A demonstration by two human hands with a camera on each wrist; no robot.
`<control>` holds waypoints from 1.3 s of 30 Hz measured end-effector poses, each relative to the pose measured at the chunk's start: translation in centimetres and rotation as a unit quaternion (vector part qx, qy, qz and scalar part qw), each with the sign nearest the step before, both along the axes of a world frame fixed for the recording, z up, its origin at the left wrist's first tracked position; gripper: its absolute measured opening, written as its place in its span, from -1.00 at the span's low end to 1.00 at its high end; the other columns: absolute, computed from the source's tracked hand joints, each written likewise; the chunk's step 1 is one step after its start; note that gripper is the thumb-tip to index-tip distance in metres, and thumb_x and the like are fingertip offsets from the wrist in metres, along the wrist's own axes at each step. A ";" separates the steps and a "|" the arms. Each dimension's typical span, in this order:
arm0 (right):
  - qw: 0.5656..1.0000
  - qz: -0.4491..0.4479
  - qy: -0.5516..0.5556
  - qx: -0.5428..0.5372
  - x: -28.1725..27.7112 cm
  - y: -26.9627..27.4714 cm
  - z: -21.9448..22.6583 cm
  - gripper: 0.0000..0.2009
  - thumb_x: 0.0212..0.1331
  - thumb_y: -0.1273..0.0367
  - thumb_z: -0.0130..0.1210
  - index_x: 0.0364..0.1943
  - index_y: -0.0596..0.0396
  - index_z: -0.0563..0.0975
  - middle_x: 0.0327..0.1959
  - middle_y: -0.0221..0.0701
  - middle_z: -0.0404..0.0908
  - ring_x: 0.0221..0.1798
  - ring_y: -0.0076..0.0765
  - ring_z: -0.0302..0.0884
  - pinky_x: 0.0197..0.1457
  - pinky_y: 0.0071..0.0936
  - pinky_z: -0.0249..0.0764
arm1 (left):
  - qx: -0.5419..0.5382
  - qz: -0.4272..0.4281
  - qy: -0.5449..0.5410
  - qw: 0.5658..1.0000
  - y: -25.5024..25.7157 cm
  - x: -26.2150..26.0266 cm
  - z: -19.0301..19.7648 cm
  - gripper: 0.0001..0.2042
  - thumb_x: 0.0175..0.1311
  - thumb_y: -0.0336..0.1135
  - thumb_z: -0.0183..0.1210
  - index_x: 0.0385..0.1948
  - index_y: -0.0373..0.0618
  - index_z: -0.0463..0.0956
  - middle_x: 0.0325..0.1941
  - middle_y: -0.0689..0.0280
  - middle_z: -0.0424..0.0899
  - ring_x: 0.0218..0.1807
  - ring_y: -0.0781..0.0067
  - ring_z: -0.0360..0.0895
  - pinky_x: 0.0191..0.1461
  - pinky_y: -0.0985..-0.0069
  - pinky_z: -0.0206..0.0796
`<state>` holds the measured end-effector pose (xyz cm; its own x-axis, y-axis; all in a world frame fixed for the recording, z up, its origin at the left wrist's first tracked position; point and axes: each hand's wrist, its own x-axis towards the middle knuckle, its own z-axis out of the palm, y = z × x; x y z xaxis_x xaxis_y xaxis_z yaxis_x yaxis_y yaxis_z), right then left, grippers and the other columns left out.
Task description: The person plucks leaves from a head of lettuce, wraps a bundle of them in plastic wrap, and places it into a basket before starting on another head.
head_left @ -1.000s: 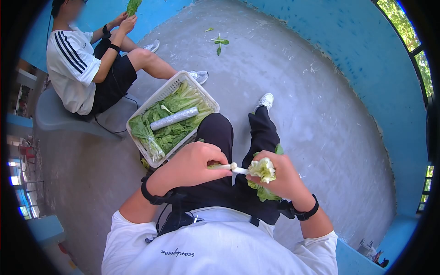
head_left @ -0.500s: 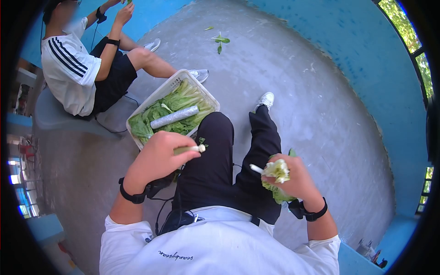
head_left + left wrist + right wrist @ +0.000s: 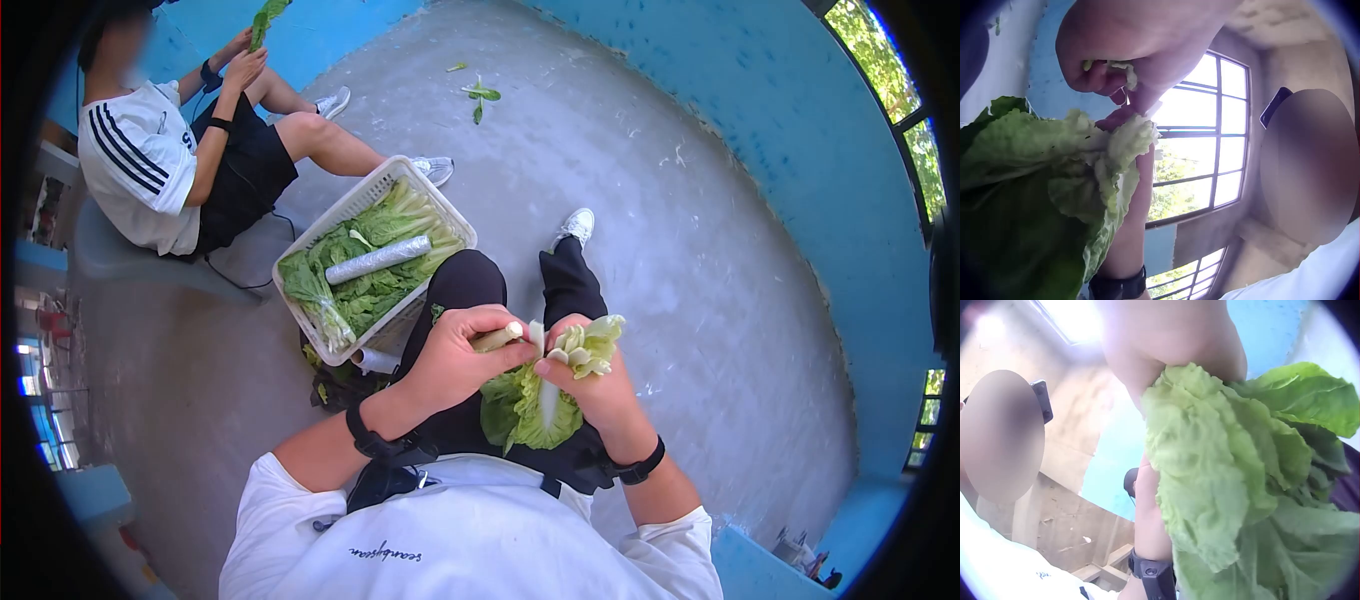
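Note:
My right hand point(image 3: 604, 392) grips a head of leafy lettuce point(image 3: 588, 348), its pale stem end turned up between thumb and fingers. In the right wrist view the lettuce leaves point(image 3: 1204, 462) hang below the hand, hiding the fingers. My left hand point(image 3: 455, 352) holds a pale stalk point(image 3: 497, 338) whose blunt end sticks out past the thumb. Its fingertips are right at a white leaf rib beside the lettuce. A broad leaf point(image 3: 530, 410) hangs between the two hands, and large leaves point(image 3: 1035, 169) fill the lower left of the left wrist view.
A white plastic basket point(image 3: 457, 222) of leafy greens with a silvery roll point(image 3: 378, 260) on top stands ahead to the left. Another roll point(image 3: 375, 361) is beside it, lower down. A seated person point(image 3: 150, 170) holds a leaf. Loose leaves point(image 3: 480, 94) lie on the floor.
My hands moved apart, the left carrying a stalk leftward, then came back together in front of my lap. A broad leaf now hangs between them. The seated person leaned back slightly.

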<state>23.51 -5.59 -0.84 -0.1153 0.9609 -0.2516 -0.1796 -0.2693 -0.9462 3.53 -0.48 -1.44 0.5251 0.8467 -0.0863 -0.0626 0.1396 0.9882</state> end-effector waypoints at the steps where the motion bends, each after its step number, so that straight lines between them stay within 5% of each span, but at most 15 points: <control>1: 1.000 0.008 0.000 -0.004 -0.1 0.0 -0.3 -0.76 0.12 0.48 0.38 -0.21 0.10 0.52 -0.20 -0.47 0.67 -0.15 -0.60 0.57 -0.05 -0.49 0.52 | -0.002 0.004 0.004 1.000 0.1 -0.1 -0.3 -0.96 0.30 -0.47 0.30 -0.30 -0.21 0.64 -0.27 0.45 0.66 -0.23 0.72 0.50 -0.12 0.65 0.33; 8: 0.983 -0.053 0.165 -0.056 -0.9 0.3 -0.7 -0.76 0.19 0.51 0.28 -0.11 0.11 0.49 -0.14 -0.37 0.62 -0.10 -0.51 0.58 0.06 -0.45 0.49 | -0.030 0.012 0.004 0.999 0.3 -1.5 0.0 -0.88 0.30 -0.40 0.33 -0.24 -0.25 0.65 -0.33 0.47 0.65 -0.27 0.80 0.47 -0.16 0.68 0.37; 13: 0.983 -0.089 0.146 -0.070 -1.2 0.7 -2.3 -0.78 0.24 0.48 0.24 -0.09 0.10 0.48 -0.16 -0.44 0.56 -0.08 -0.51 0.56 0.03 -0.45 0.49 | -0.036 -0.019 0.074 0.996 -0.1 -0.2 1.5 -0.88 0.25 -0.42 0.38 -0.27 -0.21 0.64 -0.32 0.43 0.68 -0.25 0.74 0.51 -0.12 0.66 0.39; 32: 0.940 -0.137 0.282 -0.137 -3.0 -2.2 -4.4 -0.68 0.48 0.19 0.05 0.10 0.13 0.44 -0.04 -0.37 0.59 -0.03 -0.46 0.60 0.01 -0.40 0.57 | 0.106 0.089 0.128 0.982 -3.0 1.5 -2.0 -0.86 0.17 -0.41 0.40 -0.37 -0.22 0.60 -0.48 0.44 0.60 -0.40 0.79 0.42 -0.31 0.67 0.31; 39: 0.983 -0.125 0.121 -0.056 -3.1 -2.4 -5.5 -0.79 0.31 0.39 0.24 -0.07 0.16 0.52 -0.14 -0.39 0.64 -0.12 -0.51 0.62 -0.04 -0.44 0.56 | 0.068 0.055 0.087 0.992 -3.1 0.8 -3.4 -0.89 0.23 -0.42 0.35 -0.32 -0.24 0.63 -0.47 0.45 0.60 -0.37 0.78 0.43 -0.26 0.66 0.33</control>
